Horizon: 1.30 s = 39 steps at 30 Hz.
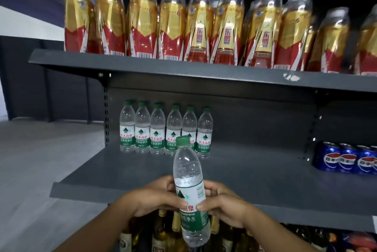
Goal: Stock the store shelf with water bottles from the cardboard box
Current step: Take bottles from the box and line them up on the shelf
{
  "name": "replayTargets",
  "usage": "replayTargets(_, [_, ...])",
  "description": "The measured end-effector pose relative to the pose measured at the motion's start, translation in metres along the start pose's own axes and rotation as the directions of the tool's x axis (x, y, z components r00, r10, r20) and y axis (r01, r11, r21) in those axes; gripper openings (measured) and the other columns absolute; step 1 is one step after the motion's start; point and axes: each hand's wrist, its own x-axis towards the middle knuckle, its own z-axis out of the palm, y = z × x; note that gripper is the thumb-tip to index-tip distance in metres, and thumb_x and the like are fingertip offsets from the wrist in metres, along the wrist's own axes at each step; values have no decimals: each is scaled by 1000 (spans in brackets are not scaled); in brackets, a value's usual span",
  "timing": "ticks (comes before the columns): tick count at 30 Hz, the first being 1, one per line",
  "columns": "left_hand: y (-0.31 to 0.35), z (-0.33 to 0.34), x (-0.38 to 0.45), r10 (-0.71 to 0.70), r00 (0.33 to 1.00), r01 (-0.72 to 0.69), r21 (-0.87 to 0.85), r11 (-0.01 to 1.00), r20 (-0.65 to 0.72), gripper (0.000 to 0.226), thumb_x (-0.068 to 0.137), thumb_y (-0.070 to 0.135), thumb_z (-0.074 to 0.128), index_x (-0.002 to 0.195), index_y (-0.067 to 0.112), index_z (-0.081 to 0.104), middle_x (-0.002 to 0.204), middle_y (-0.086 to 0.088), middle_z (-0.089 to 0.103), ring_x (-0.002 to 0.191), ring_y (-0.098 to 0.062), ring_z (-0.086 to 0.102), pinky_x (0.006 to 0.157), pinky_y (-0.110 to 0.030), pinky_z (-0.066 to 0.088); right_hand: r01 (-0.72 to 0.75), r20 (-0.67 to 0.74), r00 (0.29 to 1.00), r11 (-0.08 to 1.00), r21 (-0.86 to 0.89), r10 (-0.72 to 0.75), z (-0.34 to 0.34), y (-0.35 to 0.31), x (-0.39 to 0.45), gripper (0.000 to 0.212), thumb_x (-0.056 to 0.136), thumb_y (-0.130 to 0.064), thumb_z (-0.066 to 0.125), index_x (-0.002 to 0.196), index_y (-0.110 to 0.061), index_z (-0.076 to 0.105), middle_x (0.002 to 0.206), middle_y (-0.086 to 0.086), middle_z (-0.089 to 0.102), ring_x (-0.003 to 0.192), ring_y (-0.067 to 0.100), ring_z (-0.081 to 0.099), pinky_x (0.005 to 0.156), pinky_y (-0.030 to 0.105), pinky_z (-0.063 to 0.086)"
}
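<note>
Bottle [190,188] upright between hands | left hand [155,196] grips label | right hand [221,202] grips label

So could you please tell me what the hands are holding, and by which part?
Both hands, left and right, grip one water bottle around its labelled middle.

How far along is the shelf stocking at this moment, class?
Done: six water bottles stand in a row at the back left of the middle shelf. In hand: the left hand and right hand both grip a seventh bottle, upright before the shelf edge. Left: placing it; bare shelf remains beside the row. The cardboard box is out of view.
</note>
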Motion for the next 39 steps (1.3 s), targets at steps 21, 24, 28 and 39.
replayTargets(21, [83, 23, 73, 300, 933, -335, -181, 925, -196, 62, 62, 29, 80, 114, 0, 61, 113, -23, 66, 100, -29, 66, 90, -39, 52, 145, 183, 956, 910, 389, -231, -46, -44, 18, 77, 58, -13, 81, 127, 5, 51, 111, 20, 64, 101, 30, 62, 92, 42, 48])
replayTargets(24, [82, 29, 86, 328, 887, -387, -134, 913, -324, 52, 70, 24, 80, 113, 3, 59, 106, -19, 69, 95, -27, 65, 85, -37, 53, 151, 134, 967, 912, 380, -216, -52, -46, 21, 72, 59, -18, 82, 122, 4, 55, 109, 20, 64, 99, 30, 61, 92, 41, 48])
replayTargets(28, [81, 35, 104, 361, 835, -430, -83, 899, -416, 52, 61, 32, 78, 105, 11, 60, 92, -8, 72, 84, -20, 69, 74, -33, 55, 169, 31, 983, 960, 225, -180, -60, -47, 24, 59, 64, -8, 75, 119, -5, 56, 108, 13, 67, 102, 25, 63, 94, 37, 48])
replayTargets(39, [61, 32, 150, 366, 799, -415, 3, 910, -478, 59, 49, 42, 84, 99, 24, 59, 89, 5, 74, 84, -9, 71, 69, -22, 52, 213, -290, 922, 962, -174, -256, -69, -19, 42, 61, 64, -1, 76, 117, -23, 55, 109, 1, 70, 104, 16, 66, 93, 34, 53])
